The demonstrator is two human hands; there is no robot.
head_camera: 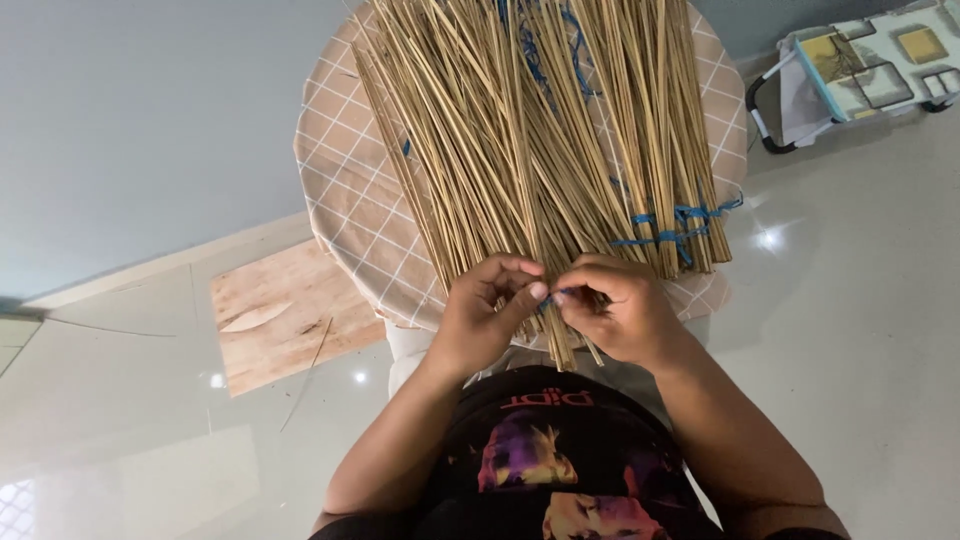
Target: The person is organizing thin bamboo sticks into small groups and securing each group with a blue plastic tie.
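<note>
head view: both hands' fingers (528,292) pinch shut on blue string (556,296) around the stick bundle (545,150), sticks running straight away from them.

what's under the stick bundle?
A round stool top with a checked tan cover lies under the thin sticks; its rim shows on both sides. The middle of the cover and the stool's legs are hidden by the sticks and hands.

Just 1 view here, a head cam looking steeply down from close above the round stool with checked beige cover (340,200), wearer's dark printed shirt (560,470) at bottom, glossy white floor (860,350) around.
</note>
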